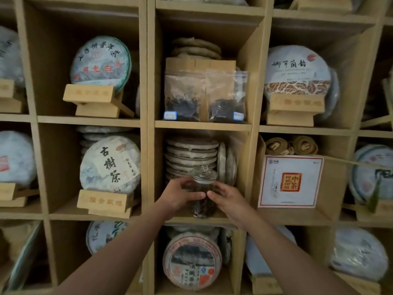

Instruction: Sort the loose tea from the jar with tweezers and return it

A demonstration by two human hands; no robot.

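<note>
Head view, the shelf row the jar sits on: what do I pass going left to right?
Wrapped tea cake on a wooden stand → left hand → glass jar of loose tea, gripped from both sides → right hand → white square box with a red seal → another wrapped cake at the far right.

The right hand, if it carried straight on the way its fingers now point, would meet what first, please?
The right hand already touches the glass jar of loose tea, so the jar is first. Behind it stand upright tea cakes, though depth is unclear.
</note>
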